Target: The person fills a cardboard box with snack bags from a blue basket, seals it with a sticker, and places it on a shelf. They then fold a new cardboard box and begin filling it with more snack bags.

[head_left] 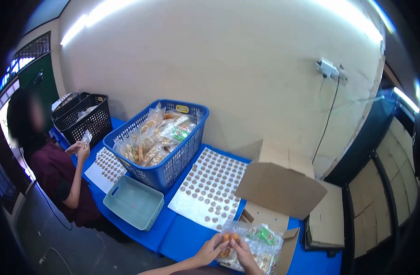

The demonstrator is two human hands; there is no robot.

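My left hand (208, 252) and my right hand (244, 255) are closed on a small clear plastic packet of orange-brown snack pieces (227, 239), one hand at each side. They hold it over the near left edge of an open cardboard box (288, 247). Inside the box lie several clear snack packets (265, 250), one with a bright green part. A white sheet of round stickers (210, 176) lies just beyond my hands, with gaps in its nearest rows.
A blue basket (173, 176) full of snack packets stands by an empty grey-green tray (132, 201). At left a co-worker (58, 178) holds a small packet near another sticker sheet (107, 169) and black baskets (88, 119). Closed cardboard (326, 215) sits at right.
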